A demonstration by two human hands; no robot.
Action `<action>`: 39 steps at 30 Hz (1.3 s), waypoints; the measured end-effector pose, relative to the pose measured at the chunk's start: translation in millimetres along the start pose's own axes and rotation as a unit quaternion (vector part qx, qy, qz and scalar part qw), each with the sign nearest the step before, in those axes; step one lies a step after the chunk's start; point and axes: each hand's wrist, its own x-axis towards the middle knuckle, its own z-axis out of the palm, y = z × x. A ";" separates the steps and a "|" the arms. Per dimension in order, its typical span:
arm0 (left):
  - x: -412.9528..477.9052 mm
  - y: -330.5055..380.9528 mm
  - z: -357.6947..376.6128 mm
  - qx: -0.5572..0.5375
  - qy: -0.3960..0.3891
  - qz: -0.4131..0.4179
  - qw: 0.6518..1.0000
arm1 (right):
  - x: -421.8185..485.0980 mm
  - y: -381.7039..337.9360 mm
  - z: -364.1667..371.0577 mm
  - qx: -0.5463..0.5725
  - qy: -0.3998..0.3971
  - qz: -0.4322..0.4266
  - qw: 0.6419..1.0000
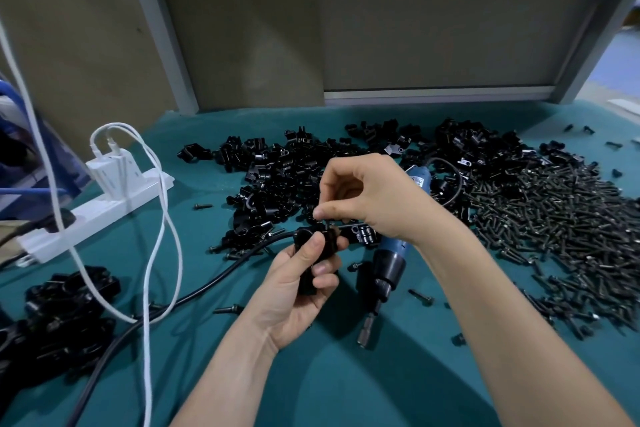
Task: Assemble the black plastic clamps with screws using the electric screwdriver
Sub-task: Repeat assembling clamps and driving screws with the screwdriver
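Note:
My left hand grips a black plastic clamp upright, thumb on its front. Directly above it, my right hand pinches a small black screw between thumb and forefinger at the clamp's top. The blue electric screwdriver lies on the green mat under my right wrist, its bit pointing toward me. A heap of loose black clamps lies behind my hands. A big pile of black screws spreads to the right.
A white power strip with chargers and white cables sits at the left. A black cord crosses the mat. Assembled clamps are stacked at the near left. Stray screws lie scattered on the green mat.

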 end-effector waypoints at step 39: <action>2.6 2.1 -1.9 0.102 0.087 0.056 0.989 | -4.0 12.2 -37.3 0.645 0.183 -0.021 0.741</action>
